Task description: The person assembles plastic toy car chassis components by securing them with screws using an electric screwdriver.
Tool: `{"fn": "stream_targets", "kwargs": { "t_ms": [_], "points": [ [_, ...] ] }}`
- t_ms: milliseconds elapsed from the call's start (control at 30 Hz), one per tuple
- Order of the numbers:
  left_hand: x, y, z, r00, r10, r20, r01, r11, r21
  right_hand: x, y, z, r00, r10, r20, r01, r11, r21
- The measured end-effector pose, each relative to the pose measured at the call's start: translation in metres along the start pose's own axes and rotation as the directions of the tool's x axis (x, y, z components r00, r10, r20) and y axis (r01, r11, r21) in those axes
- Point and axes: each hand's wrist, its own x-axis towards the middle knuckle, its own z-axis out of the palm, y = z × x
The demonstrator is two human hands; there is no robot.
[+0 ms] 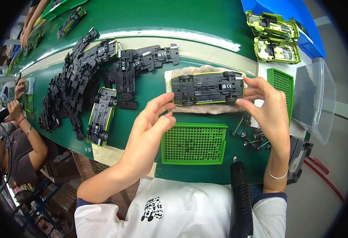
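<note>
A toy car (pixel 205 88) lies wheels up over a folded white cloth (pixel 205 108), its black underside showing and a yellow-green body edge around it. My right hand (pixel 266 104) pinches the car's right end between thumb and fingers. At the left end, the fingertips of my left hand (pixel 148 125) press against the car, the thumb a little below. Just below the cloth is a green perforated basket (pixel 194 160) with small dark pieces in it. Loose wheels on axles (pixel 255 139) lie near my right wrist.
Black chassis plates (pixel 81 73) heap at the left, with another overturned car (pixel 102 116) beside them. Yellow-green car shells (pixel 276 50) sit by a blue bin (pixel 306 29). A black power screwdriver (pixel 239 186) stands close to my body. Other people's hands (pixel 14 111) work at far left.
</note>
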Motion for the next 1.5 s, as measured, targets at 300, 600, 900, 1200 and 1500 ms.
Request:
{"fn": "stream_targets", "kwargs": {
  "t_ms": [300, 600, 900, 1200, 1500],
  "points": [
    [0.007, 0.006, -0.013, 0.992, -0.121, 0.045, 0.128, 0.964, -0.232, 0.001, -0.003, -0.002, 0.999, -0.003, 0.046, 0.005, 0.999, -0.048],
    [0.01, -0.001, -0.023, 0.984, -0.047, 0.173, 0.078, 0.981, -0.178, 0.003, -0.011, 0.002, 0.997, -0.048, 0.055, 0.056, 0.987, -0.151],
    [0.006, -0.004, -0.032, 0.985, -0.011, 0.173, 0.042, 0.984, -0.174, 0.015, -0.041, 0.023, 0.902, -0.418, 0.11, 0.428, 0.828, -0.363],
    [0.007, -0.001, -0.033, 0.98, -0.014, 0.2, 0.009, 1.0, 0.024, 0.022, -0.031, 0.04, 0.927, -0.352, 0.128, 0.374, 0.894, -0.246],
    [0.001, 0.002, -0.023, 0.973, 0.068, 0.223, -0.145, 0.926, 0.349, 0.023, -0.031, 0.036, 0.926, -0.356, 0.128, 0.374, 0.911, -0.173]
  ]
}}
